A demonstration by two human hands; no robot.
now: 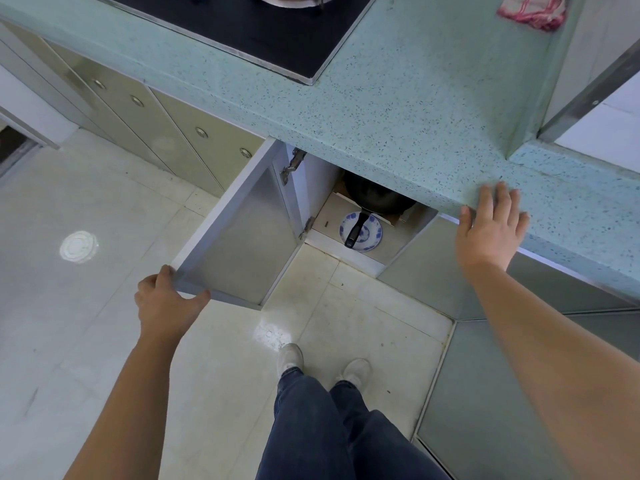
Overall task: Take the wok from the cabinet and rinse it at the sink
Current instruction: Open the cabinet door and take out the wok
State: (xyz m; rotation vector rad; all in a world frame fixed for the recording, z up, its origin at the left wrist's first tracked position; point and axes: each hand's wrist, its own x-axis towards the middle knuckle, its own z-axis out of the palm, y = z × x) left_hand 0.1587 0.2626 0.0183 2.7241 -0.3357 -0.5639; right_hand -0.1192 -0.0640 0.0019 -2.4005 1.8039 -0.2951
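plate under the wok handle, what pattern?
White plate with a blue floral pattern, seen in the head view.

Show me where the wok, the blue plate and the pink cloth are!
wok (377, 197): head view, on its dark bowl under the counter edge.
blue plate (372, 233): head view, on its right part, beside the wok's handle.
pink cloth (533, 12): head view, on the middle of its folds.

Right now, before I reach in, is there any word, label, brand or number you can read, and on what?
None: no text can be read anywhere in this view.
The plate beneath the wok handle bears only a blue pattern, no letters.
The cloth on the countertop shows pink stripes, no print.
The hob and the cabinet door show no marking.
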